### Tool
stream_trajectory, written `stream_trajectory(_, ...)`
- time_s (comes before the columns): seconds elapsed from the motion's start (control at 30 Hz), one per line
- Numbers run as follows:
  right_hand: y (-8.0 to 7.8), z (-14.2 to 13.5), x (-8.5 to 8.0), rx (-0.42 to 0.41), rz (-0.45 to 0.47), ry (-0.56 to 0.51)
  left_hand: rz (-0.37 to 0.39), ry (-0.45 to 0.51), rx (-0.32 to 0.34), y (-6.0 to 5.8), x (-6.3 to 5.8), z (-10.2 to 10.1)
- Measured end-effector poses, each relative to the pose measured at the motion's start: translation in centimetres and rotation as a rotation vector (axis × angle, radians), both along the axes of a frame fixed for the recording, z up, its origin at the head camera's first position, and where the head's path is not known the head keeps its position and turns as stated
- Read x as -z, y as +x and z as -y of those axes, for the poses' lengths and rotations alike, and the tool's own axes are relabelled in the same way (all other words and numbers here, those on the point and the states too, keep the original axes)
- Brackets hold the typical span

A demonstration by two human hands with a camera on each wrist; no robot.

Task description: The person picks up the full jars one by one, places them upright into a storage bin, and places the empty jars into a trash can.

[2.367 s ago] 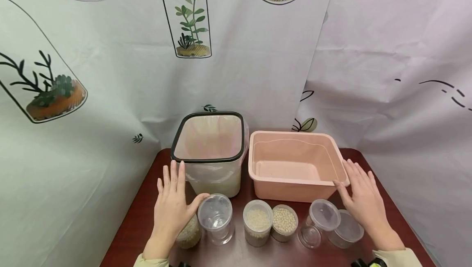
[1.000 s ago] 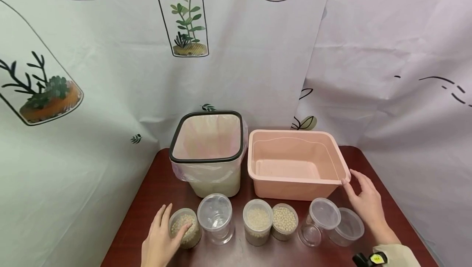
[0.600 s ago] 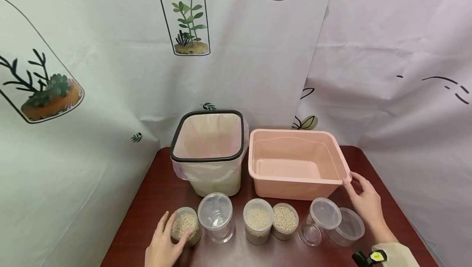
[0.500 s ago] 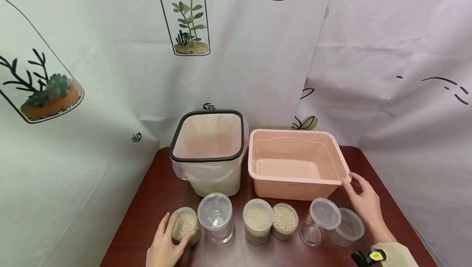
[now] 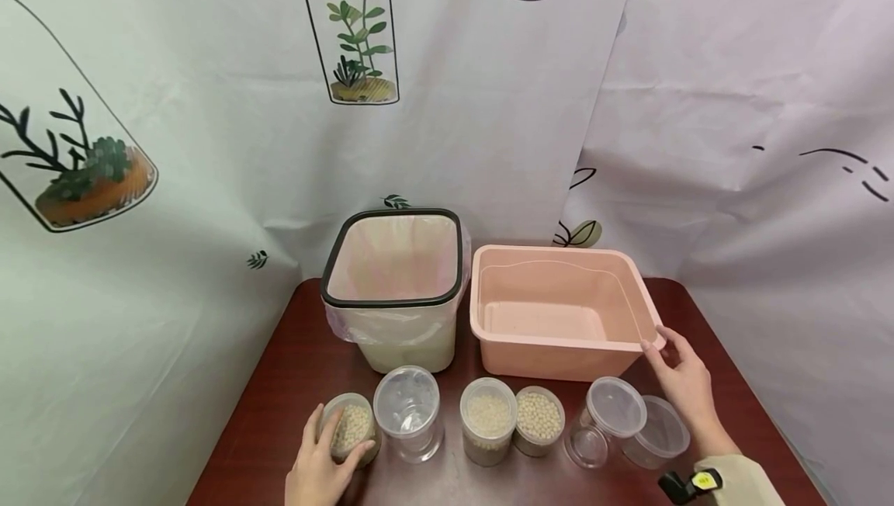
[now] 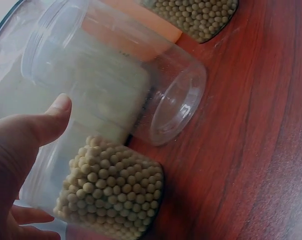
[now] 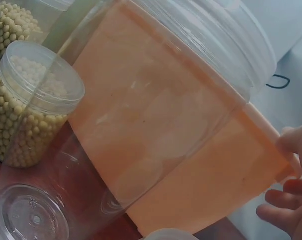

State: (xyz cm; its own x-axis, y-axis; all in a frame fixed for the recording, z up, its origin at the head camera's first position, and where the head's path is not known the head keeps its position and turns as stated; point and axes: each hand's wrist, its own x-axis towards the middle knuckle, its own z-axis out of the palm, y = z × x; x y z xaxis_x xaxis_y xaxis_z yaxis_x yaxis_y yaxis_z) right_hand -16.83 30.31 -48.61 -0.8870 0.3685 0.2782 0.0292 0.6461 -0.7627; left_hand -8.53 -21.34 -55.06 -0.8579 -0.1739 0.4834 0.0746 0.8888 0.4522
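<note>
My left grip (image 5: 321,463) curls round the bean jar (image 5: 358,419) at about eight o'clock on the surface (image 5: 268,386), thumb toward three and fingers toward nine; how firmly it presses I cannot tell. My right grip (image 5: 686,386) is narrow, pinching the rim of the tub (image 5: 552,358) at that tub's four o'clock corner. I judge this an early stage: each grip has its thing, and that seems to be all that is done. The bean jar stands upright on the surface, not yet raised, and the tub sits flat beside the bin (image 5: 408,355), which is at its nine o'clock; any lifting or shifting is left undone. Five more jars stand with no grip on them. A tall clear jar (image 5: 408,405) is just at my bean jar's three o'clock. Toward the tub's seven and six o'clock are a lidded bean jar (image 5: 486,430) and a low bean jar (image 5: 538,418), side by side. Toward its five are a second clear jar (image 5: 616,407) and a low clear jar (image 5: 660,432), the latter nearer my right grip.
</note>
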Motion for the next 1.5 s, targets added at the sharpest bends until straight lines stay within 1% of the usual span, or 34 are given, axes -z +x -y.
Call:
stream_trajectory(0.07, -0.5, -0.7, 1.5, -0.002, -0.033, -0.044, -0.031, 0.008, -0.007, 0.0, 0.3, -0.1)
stream_trajectory(0.17, -2.1, -2.6, 5.3, 0.003, -0.067, -0.084, -0.082, 0.040, -0.024, -0.1, 0.8, -0.2)
stream_trajectory(0.27, -3.7, -4.5, 8.9, 0.011, -0.067, -0.092, -0.139, 0.083, -0.044, -0.2, 1.1, -0.4)
stream_trajectory(0.3, -4.0, -4.9, 9.6, 0.009, -0.064, -0.094, -0.154, 0.095, -0.052, -0.3, 1.2, -0.5)
stream_trajectory(0.37, -4.5, -5.3, 10.5, 0.013, -0.053, -0.102, -0.183, 0.115, -0.065, -0.4, 1.2, -0.5)
stream_trajectory(0.43, -4.7, -5.3, 10.8, 0.018, -0.042, -0.109, -0.203, 0.129, -0.069, -0.5, 1.1, -0.5)
stream_trajectory(0.53, -4.9, -5.2, 10.8, 0.027, -0.042, -0.114, -0.212, 0.136, -0.076, -0.5, 1.0, -0.4)
stream_trajectory(0.63, -5.0, -5.1, 10.7, 0.015, -0.066, -0.131, -0.222, 0.132, -0.080, -0.6, 0.9, -0.3)
stream_trajectory(0.77, -5.0, -5.1, 10.7, -0.007, -0.102, -0.175, -0.270, 0.132, -0.077, -0.5, 0.7, -0.1)
stream_trajectory(0.9, -4.9, -5.0, 10.5, -0.005, -0.108, -0.190, -0.306, 0.145, -0.072, -0.3, 0.1, 0.2)
stream_trajectory(1.03, -4.8, -4.8, 10.3, 0.004, -0.109, -0.192, -0.309, 0.162, -0.066, -0.1, -1.0, 0.5)
stream_trajectory(1.13, -5.0, -4.8, 10.2, 0.008, -0.116, -0.203, -0.308, 0.183, -0.058, -0.1, -2.1, 0.6)
stream_trajectory(1.23, -5.0, -5.0, 10.3, 0.020, -0.124, -0.213, -0.328, 0.197, -0.038, -0.2, -3.3, 0.8)
stream_trajectory(1.3, -4.9, -5.0, 10.3, 0.034, -0.128, -0.213, -0.355, 0.196, -0.019, -0.3, -4.0, 0.9)
stream_trajectory(1.5, -4.5, -4.9, 10.4, 0.034, -0.131, -0.243, -0.489, 0.209, 0.018, -0.5, -5.6, 0.9)
